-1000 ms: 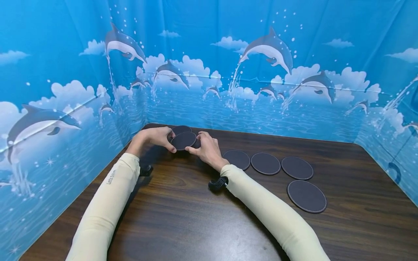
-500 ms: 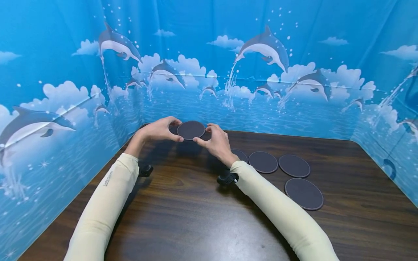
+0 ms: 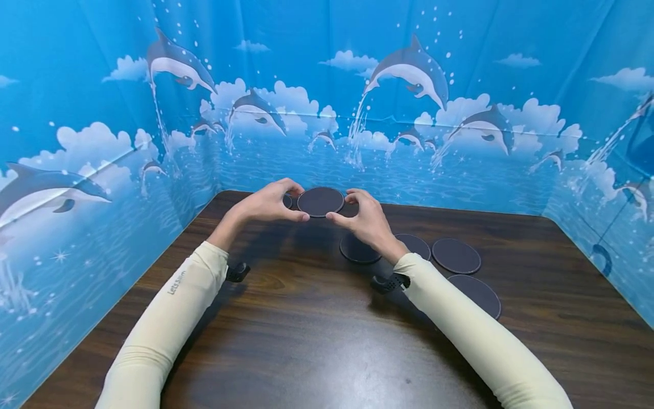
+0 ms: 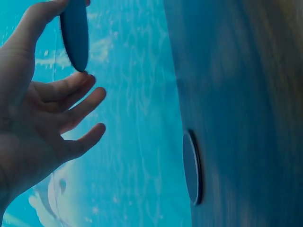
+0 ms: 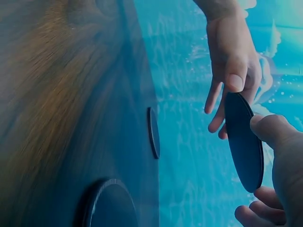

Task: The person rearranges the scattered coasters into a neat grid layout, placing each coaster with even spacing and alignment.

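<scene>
Nearest where I stand, the left sleeve (image 3: 158, 326) bears lettering, apparently "Lets Slim"; I can read no other. Beyond, four dark discs (image 3: 456, 255) lie on the table (image 3: 306, 346), right of centre. Farther, the left hand (image 3: 268, 203) and right hand (image 3: 368, 221), each curved wide, pinch opposite edges of the held disc (image 3: 321, 202), clear above the tabletop; light, matched pressure should keep it level. Behind the left hand lies another disc (image 4: 192, 168); farthest hangs a dolphin-printed curtain (image 3: 327, 34).
</scene>
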A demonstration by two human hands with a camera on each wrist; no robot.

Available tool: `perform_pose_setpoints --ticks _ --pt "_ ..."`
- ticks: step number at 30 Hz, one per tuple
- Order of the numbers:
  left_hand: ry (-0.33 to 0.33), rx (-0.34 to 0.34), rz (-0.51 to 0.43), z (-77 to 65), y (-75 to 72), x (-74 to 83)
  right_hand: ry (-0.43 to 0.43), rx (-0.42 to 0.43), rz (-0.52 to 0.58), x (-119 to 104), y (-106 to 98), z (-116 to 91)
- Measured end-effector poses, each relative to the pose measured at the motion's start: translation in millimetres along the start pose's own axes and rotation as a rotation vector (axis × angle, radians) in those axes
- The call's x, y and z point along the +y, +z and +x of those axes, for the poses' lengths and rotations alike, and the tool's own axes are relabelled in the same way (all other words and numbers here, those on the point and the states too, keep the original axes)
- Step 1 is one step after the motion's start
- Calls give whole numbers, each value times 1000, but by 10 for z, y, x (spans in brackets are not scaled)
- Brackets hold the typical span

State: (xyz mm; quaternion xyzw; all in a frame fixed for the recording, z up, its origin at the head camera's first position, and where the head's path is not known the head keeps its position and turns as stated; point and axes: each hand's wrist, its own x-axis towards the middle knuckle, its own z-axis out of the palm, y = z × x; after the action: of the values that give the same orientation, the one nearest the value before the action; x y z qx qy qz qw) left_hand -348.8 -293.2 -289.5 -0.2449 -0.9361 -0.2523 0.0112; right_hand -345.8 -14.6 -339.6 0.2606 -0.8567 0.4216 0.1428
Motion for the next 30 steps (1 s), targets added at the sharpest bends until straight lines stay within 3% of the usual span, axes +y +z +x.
perform_pose_setpoints --ticks 9,20,30 --pt "39 84 -10 111 313 343 -44 2 -27 190 -350 -246" --pt "92 145 155 234 705 813 -73 -8 -113 409 -761 -601" --pt "24 63 139 228 1170 1009 -36 -85 -165 611 -981 -957"
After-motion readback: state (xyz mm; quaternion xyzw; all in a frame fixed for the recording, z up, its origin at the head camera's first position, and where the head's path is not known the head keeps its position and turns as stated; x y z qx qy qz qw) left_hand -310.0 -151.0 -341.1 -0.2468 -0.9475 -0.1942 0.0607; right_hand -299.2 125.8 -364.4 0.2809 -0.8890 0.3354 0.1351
